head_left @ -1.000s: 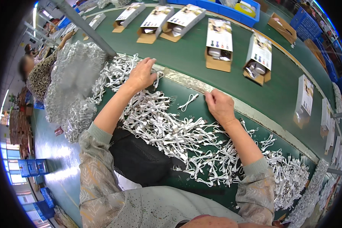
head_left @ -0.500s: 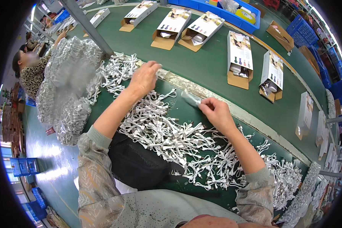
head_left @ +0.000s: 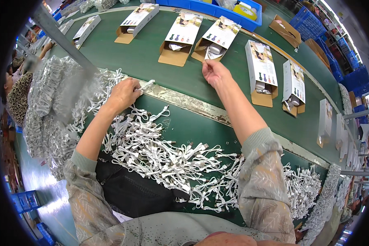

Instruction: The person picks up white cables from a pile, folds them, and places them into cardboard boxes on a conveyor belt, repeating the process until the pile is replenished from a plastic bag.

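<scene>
My left hand (head_left: 124,95) is closed around a short white USB cable (head_left: 148,84), whose end sticks out past the fingertips over the worn metal rail (head_left: 180,101). My right hand (head_left: 216,74) reaches across the rail to an open white printed box (head_left: 223,32). Its fingers are pinched together at the lower edge of the box's brown flap; anything between them is hidden. Inside that box's mouth a pale item (head_left: 214,50) shows. A large tangled heap of white cables (head_left: 151,143) lies on the green table below my hands.
More open boxes (head_left: 180,35) stand along the green conveyor (head_left: 156,53). Bundles of bagged cables (head_left: 49,106) pile up at the left beside a metal post (head_left: 63,37). A black cloth bag (head_left: 135,190) rests near my body. A blue bin (head_left: 209,10) sits beyond the conveyor.
My right hand has moved forward from the rail to the box's mouth; the clear plastic piece it held no longer shows. My left hand now has a cable end sticking out. The view has shifted.
</scene>
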Demonstrator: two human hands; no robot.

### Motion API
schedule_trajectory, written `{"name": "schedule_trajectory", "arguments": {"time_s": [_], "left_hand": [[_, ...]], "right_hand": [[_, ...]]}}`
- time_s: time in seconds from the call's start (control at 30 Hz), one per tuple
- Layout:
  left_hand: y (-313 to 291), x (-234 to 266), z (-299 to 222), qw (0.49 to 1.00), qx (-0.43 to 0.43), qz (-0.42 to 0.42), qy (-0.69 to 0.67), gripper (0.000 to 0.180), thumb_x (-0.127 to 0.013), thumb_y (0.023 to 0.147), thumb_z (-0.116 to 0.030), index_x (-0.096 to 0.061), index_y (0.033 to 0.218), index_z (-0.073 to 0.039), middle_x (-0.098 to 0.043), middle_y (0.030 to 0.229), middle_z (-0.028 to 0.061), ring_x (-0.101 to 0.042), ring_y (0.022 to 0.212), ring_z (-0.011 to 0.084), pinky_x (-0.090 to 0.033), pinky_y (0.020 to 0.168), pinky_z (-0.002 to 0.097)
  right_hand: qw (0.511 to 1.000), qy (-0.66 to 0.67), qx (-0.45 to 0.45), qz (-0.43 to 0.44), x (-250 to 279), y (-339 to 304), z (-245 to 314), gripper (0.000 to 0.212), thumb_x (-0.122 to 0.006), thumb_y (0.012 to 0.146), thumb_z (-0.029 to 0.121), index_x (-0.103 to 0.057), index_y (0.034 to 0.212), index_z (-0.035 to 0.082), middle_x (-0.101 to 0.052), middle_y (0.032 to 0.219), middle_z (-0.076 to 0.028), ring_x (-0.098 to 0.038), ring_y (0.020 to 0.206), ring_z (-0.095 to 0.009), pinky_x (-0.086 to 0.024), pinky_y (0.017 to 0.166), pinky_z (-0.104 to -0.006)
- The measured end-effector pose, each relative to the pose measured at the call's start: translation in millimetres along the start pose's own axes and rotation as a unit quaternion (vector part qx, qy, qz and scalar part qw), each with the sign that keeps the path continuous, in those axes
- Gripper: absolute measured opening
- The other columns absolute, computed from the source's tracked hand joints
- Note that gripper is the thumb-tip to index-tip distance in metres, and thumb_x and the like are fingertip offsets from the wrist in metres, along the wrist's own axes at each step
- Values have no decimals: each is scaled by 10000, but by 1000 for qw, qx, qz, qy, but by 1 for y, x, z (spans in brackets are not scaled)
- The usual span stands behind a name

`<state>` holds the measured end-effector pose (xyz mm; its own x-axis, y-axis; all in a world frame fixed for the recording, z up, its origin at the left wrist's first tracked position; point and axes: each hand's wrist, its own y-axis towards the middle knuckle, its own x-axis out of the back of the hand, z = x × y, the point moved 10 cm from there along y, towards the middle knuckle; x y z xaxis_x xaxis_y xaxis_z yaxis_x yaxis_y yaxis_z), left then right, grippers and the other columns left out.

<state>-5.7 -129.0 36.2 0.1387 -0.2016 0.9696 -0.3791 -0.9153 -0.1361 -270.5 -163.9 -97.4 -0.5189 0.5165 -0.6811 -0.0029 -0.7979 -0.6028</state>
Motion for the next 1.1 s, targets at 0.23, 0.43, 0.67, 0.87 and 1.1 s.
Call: {"name": "schedule_trajectory", "arguments": {"time_s": [0.23,0.43,0.67,0.87,1.1], "left_hand": [[15,3,-49,980,-6,-24,-198,191,-602,778,-181,-610,782,9,-622,694,153,-607,663,302,-473,655,384],[32,-9,-85,959,48,15,-279,221,-606,803,-193,-592,770,25,-589,616,104,-560,505,179,-465,542,332],[56,-43,-128,922,49,43,-382,189,-570,851,-159,-579,834,29,-594,604,63,-555,491,119,-473,481,278],[80,-64,-158,926,21,45,-375,188,-566,845,-154,-594,826,31,-593,609,58,-551,473,108,-459,470,256],[97,-89,-220,904,14,47,-425,212,-585,835,-173,-599,771,28,-608,585,70,-561,448,119,-464,469,275]], "right_hand": [[998,-38,48,-14,-4,12,21,71,-584,847,47,-559,819,-13,-618,688,-74,-584,514,-113,-528,425,-229],[988,-115,107,-17,23,-24,43,97,-599,848,129,-575,827,37,-607,677,-41,-558,504,-86,-499,413,-226],[938,-283,182,-85,55,-20,117,97,-619,813,100,-608,803,4,-621,682,-58,-587,524,-116,-502,420,-222],[615,-764,175,-87,53,-34,149,287,-496,847,178,-625,718,-44,-663,677,-137,-647,541,-201,-531,479,-307],[539,-775,318,-87,72,-41,179,368,-471,884,266,-601,811,-70,-637,794,-266,-644,733,-376,-527,660,-429]]}}
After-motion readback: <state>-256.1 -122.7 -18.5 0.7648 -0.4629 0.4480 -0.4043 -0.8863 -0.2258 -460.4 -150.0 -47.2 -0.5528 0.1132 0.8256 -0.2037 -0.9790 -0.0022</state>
